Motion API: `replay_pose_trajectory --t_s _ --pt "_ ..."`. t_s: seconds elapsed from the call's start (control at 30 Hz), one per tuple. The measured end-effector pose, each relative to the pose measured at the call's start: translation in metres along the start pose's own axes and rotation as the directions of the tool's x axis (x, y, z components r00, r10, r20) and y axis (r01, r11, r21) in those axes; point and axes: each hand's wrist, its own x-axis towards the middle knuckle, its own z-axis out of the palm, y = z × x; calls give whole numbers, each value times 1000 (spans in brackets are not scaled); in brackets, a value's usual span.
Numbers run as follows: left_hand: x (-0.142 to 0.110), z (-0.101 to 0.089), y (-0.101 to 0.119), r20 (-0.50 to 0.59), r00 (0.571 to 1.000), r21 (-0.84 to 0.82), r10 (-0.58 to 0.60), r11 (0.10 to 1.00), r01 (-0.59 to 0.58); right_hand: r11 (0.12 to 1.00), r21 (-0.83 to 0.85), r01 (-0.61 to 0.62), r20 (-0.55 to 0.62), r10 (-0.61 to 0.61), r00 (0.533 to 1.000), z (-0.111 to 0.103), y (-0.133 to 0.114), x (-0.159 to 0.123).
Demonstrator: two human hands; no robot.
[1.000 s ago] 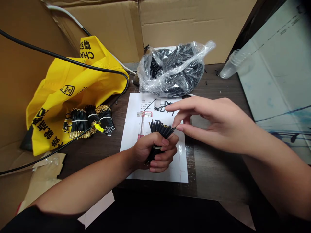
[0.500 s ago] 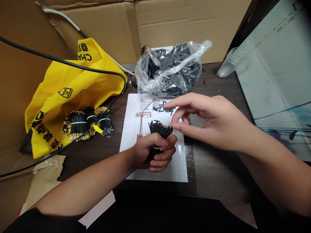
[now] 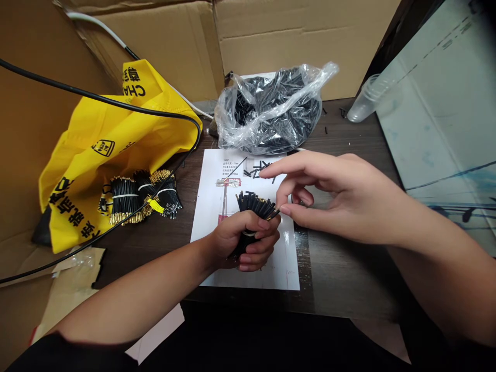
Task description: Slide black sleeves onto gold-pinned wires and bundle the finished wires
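Note:
My left hand point(image 3: 242, 245) is closed around a bundle of short black wires point(image 3: 253, 204), held upright over a white printed sheet point(image 3: 232, 181). My right hand point(image 3: 341, 194) hovers just right of the bundle's top. Its thumb and middle finger pinch at the tip of one wire at the bundle's right edge, while the index finger points out to the left. A few loose black tube pieces point(image 3: 259, 169) lie on the sheet behind the bundle.
A clear plastic bag point(image 3: 271, 111) full of black tube pieces lies behind the sheet. At left, a yellow bag point(image 3: 104, 139) holds tied wire bundles point(image 3: 139, 196) with gold tips; a black cable point(image 3: 96, 95) loops over it. A clear plastic cup point(image 3: 366, 101) lies at right. Cardboard walls point(image 3: 271, 31) surround the dark table point(image 3: 341, 279).
My right hand's thumb and middle finger have closed in on the bundle's right edge. The left hand keeps its grip and has hardly moved.

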Motion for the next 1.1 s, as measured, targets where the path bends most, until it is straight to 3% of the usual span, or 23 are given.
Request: replay_pose_trajectory --t_s 0.3,0.7,0.83,0.93,1.03,1.1 --pt "-1 2 0 -51 996 113 74 991 -68 988 10 -156 19 156 988 3 0 -4" --pt "1 4 -3 -139 984 199 110 977 -81 980 25 -197 47 196 980 9 -4 -2" --pt "2 3 -2 -104 988 166 113 982 -95 988 14 -154 38 154 987 6 -4 -1" --pt "1 3 -2 -49 991 97 127 988 -121 994 -49 -96 -43 94 995 4 -5 -2" --pt "0 3 -1 -11 991 59 133 989 -133 992 -117 47 -114 -61 992 8 -5 -2" --pt "-1 3 -1 -7 991 59 133 989 -132 980 -111 163 -94 -173 980 16 -2 -1"
